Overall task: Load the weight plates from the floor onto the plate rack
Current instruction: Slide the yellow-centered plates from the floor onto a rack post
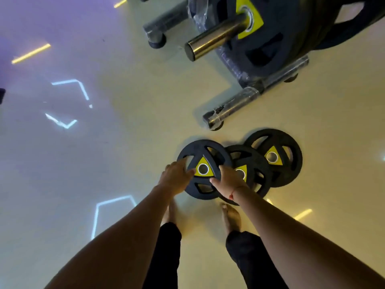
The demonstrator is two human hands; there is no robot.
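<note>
Both hands grip the nearest weight plate [203, 157] of three overlapping on the floor [125, 142]: left hand [176, 174] curled over its left rim, right hand [228, 180] hooked through a cut-out by the hub, above the middle plate [253, 163]. The lift is best kept level and close, clearing that plate's edge. Open floor lies left; the plate rack's foot [229, 107] and loaded chrome peg [214, 38] stand ahead.

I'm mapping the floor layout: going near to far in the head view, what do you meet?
Bare feet → hands, left hand and right hand, gripping the nearest weight plate → rack foot → chrome peg of the plate rack.
</note>
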